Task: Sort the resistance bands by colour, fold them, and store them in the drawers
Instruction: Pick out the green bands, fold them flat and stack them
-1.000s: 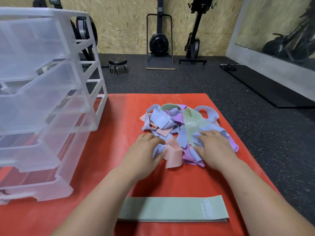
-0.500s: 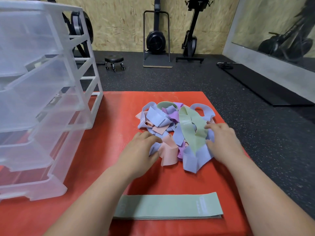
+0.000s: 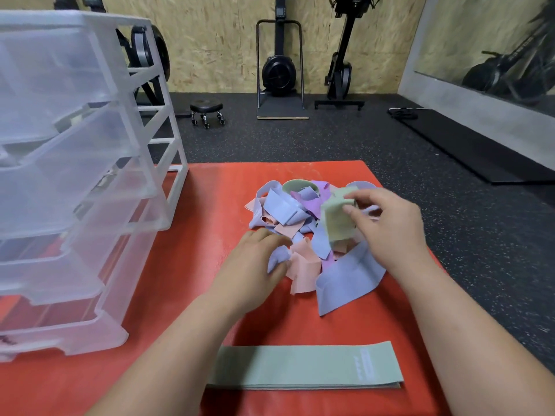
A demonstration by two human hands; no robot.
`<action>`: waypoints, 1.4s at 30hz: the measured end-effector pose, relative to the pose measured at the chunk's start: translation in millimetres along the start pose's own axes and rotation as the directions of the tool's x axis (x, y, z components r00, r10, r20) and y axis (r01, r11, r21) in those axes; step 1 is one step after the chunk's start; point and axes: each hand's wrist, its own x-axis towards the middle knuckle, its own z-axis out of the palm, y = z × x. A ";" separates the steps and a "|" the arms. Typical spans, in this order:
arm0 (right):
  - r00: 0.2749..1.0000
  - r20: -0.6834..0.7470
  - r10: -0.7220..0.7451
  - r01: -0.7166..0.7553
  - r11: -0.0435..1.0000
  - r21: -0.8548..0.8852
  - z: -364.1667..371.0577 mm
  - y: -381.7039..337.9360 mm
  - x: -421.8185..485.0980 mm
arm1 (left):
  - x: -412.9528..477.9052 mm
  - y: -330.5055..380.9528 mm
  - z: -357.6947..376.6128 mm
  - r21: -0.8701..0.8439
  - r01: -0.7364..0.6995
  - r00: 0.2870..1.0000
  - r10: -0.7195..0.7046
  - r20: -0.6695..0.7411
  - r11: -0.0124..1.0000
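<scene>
You've got bright, even light, with only soft shadows under your forearms on the red mat (image 3: 210, 205). Your right hand (image 3: 393, 235) looks slightly blurred at the fingers. At the left edge the drawer unit (image 3: 75, 145) bows from wide-angle stretch.

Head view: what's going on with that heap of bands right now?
A person is sorting a tangled pile of resistance bands on a red mat. The right hand pinches a green band and holds it just above the pile. The left hand grips a blue band at the pile's near edge. A second green band lies flat on the mat close to the person. The clear drawer unit stands on the left, its drawers pulled part way out.
</scene>
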 end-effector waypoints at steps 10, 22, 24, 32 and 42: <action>0.842 0.538 0.042 -0.281 0.885 0.372 15.8 -26.1 -21.3 | 1.3 34.2 -21.9 -0.536 0.125 0.983 -0.177 -0.047 0.835; 0.876 0.472 0.103 -0.318 0.858 0.403 22.3 -35.9 -25.2 | 2.5 27.2 -16.5 -0.591 0.181 0.970 -0.242 -0.026 0.786; 0.882 0.443 0.159 -0.329 0.882 0.338 23.3 -32.0 -24.5 | 3.3 25.8 -19.0 -0.582 0.195 0.968 -0.250 -0.015 0.789; 0.943 0.331 -0.001 -0.062 0.981 0.182 19.2 -40.4 -23.8 | 3.5 17.7 -25.7 -0.566 0.253 0.963 -0.261 0.069 0.784; 0.889 0.445 -0.105 0.071 0.993 0.092 28.4 -36.8 -31.8 | -2.1 13.2 -30.4 -0.505 0.159 0.987 -0.149 0.059 0.849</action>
